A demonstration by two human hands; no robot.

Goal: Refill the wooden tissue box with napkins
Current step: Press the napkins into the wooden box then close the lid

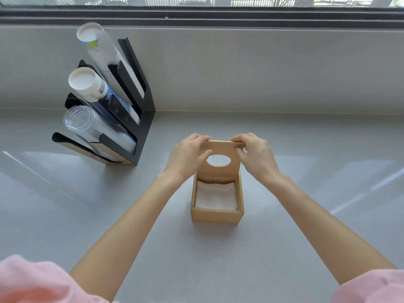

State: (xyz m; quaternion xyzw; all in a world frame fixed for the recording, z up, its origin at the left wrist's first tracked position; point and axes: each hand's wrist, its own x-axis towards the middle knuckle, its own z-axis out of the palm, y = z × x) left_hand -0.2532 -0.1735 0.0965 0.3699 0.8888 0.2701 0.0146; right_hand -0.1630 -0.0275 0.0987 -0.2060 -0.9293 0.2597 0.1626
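A light wooden tissue box (216, 216) stands on the grey counter in the middle of the view. White napkins (215, 197) lie stacked inside it, below the rim. The box's wooden lid (218, 171), with an oval hole, is raised upright at the far side. My left hand (188, 155) pinches the lid's top left corner. My right hand (255, 154) pinches its top right corner.
A black cup dispenser rack (135, 101) stands at the left, holding tilted stacks of paper cups (87, 84) and clear plastic cups (87, 123). A grey wall ledge and window run along the back. Pink sleeves show at the bottom corners.
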